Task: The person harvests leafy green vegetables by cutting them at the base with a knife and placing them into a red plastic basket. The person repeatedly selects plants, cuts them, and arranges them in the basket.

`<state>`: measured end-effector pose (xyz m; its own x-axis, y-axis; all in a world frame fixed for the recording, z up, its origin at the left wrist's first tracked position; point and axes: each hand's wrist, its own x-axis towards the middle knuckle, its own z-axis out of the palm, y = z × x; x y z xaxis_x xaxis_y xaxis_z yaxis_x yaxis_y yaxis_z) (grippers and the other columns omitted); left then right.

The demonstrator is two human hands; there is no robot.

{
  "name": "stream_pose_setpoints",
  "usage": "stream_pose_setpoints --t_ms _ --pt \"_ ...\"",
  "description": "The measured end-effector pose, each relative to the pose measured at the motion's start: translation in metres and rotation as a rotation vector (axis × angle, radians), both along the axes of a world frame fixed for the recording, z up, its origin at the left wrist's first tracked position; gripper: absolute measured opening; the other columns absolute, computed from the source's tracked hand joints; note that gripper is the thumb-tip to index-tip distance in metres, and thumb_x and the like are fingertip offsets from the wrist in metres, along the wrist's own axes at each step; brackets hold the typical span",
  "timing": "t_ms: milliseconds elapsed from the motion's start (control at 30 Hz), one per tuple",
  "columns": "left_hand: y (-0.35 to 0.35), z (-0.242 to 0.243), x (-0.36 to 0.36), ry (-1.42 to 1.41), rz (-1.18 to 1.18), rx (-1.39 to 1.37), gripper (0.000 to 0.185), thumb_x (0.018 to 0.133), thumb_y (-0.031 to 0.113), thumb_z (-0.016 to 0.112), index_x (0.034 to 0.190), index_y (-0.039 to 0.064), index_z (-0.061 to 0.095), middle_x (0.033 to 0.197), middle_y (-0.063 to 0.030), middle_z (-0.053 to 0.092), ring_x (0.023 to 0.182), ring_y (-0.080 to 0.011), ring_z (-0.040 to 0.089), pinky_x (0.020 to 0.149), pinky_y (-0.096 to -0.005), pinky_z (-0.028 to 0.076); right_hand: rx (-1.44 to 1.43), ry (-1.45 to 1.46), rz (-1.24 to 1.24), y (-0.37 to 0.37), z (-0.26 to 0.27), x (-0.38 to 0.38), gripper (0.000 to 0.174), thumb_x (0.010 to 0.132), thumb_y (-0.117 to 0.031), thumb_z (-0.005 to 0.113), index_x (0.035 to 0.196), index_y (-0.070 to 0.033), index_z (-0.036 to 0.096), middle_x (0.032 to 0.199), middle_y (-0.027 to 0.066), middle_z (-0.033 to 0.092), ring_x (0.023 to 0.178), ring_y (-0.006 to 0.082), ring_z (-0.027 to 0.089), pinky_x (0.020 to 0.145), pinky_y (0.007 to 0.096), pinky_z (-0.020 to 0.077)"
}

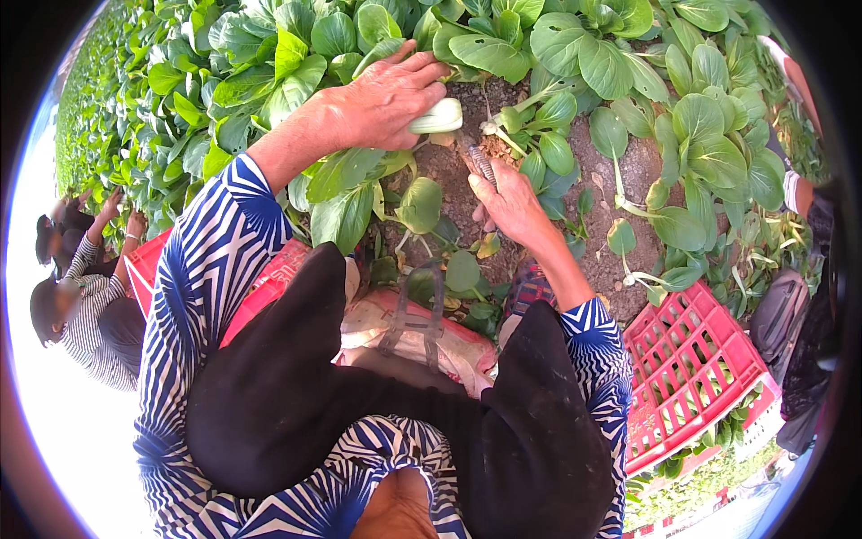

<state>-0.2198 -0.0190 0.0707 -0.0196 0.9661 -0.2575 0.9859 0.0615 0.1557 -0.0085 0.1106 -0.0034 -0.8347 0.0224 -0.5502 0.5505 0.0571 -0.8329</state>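
My left hand [387,98] is closed around a leafy green resembling bok choy [441,116], whose pale stem base points right, towards my other hand. My right hand [508,202] grips the wrapped handle of a knife [479,162]; its blade lies low by the soil, just under the stem base, and is partly hidden. Cut leaves with pale stubs [498,126] lie on the soil right of the blade. Growing plants [333,37] stand around and beyond my left hand.
A red plastic crate [693,370] holding greens stands at the right, another red crate [151,263] at the left. Between my legs lies a pinkish sack [411,330]. Loose leaves litter the bare soil [626,263]. Other people crouch at the far left [101,316] and right edge.
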Motion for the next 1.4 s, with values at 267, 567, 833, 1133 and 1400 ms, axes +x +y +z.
stream_pose_setpoints --t_ms 267,567,833,1133,1400 --pt "-0.04 -0.004 -0.028 -0.006 0.085 -0.033 0.049 0.064 0.018 0.073 0.107 0.0 0.058 0.152 -0.0144 0.029 0.141 -0.0352 0.027 0.106 -0.0492 0.038 0.243 0.101 -0.013 -0.027 -0.022 -0.06 0.033 0.096 -0.021 0.051 0.093 0.012 0.05 0.065 0.0292 0.06 0.063 0.0432 0.065 0.059 0.049 0.0515" --pt "-0.112 -0.035 -0.022 -0.121 0.26 -0.029 0.05 0.066 0.016 0.073 0.111 0.004 0.053 0.136 -0.012 0.045 0.123 -0.0315 0.043 0.092 -0.0504 0.048 0.269 0.049 0.033 -0.024 -0.026 -0.07 0.032 0.099 -0.024 0.047 0.112 0.005 0.047 0.063 0.0137 0.06 0.045 0.0215 0.059 0.051 0.0388 0.0509" --pt "-0.14 -0.046 -0.007 -0.27 0.308 0.049 0.06 0.061 0.011 0.08 0.11 0.002 0.048 0.138 -0.0157 0.041 0.123 -0.0348 0.043 0.089 -0.0538 0.048 0.485 0.212 0.349 -0.003 -0.032 -0.11 0.038 0.099 -0.034 0.049 0.101 0.003 0.054 0.07 0.0139 0.057 0.053 0.0241 0.058 0.056 0.0395 0.0474" --pt "-0.146 -0.041 -0.005 -0.348 0.348 0.062 0.056 0.061 0.008 0.079 0.108 0.0 0.051 0.13 -0.0149 0.045 0.122 -0.0358 0.044 0.097 -0.0449 0.043 0.279 -0.079 0.46 -0.002 -0.036 -0.137 0.029 0.099 -0.029 0.048 0.098 -0.001 0.052 0.062 0.0042 0.049 0.042 0.0142 0.05 0.044 0.0328 0.0439" --pt "-0.15 -0.047 -0.005 -0.416 0.368 0.163 0.056 0.061 0.006 0.078 0.108 -0.002 0.05 0.122 -0.0165 0.045 0.115 -0.0372 0.045 0.095 -0.0432 0.043 0.299 -0.089 0.517 -0.008 -0.039 -0.149 0.037 0.1 -0.029 0.049 0.095 0.008 0.049 0.066 0.0125 0.056 0.046 0.0215 0.06 0.049 0.0396 0.0493"
